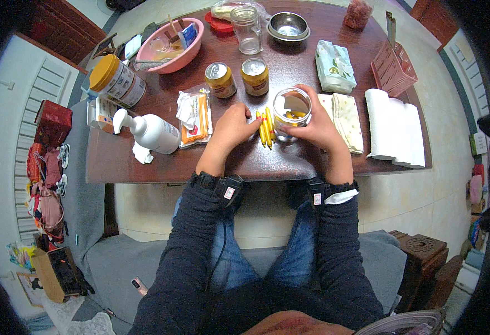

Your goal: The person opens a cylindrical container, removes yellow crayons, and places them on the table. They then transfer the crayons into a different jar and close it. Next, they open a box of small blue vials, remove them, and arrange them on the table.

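My right hand (322, 125) is wrapped around a clear jar (279, 121), which stands open-topped with a few yellow wrapped sticks (297, 114) inside. Just left of the jar, several more slim yellow sticks with red bands (265, 130) lie side by side on the dark wooden table (236, 161). My left hand (237, 125) rests beside them with its fingers curled and its thumb at the leftmost stick; whether it grips one is hidden. Two gold drink cans (221, 86) stand behind my left hand.
Left are a white pump bottle (157, 136), a pack of orange sticks (201, 119), a yellow-lidded tub (119, 81) and a pink basin (192, 50). A glass jug (247, 35) and steel bowls (288, 31) stand behind. Folded cloths (347, 121) and paper rolls (395, 127) lie right.
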